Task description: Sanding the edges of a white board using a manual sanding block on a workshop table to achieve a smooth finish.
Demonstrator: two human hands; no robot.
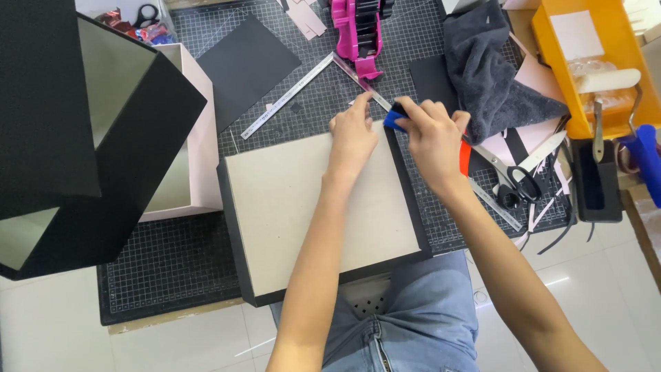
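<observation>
A grey board [303,207] edged in black lay on the cutting mat [172,275], its long axis running left to right, tilted slightly. The left hand [352,134] pressed flat, fingers spread, on its far right corner. Just beside it, the right hand [434,141] gripped a blue scraper [394,117] against that corner, near a steel ruler [286,96].

The board [303,207] lies on the mat [172,275], scissors [513,182] to its right.
</observation>
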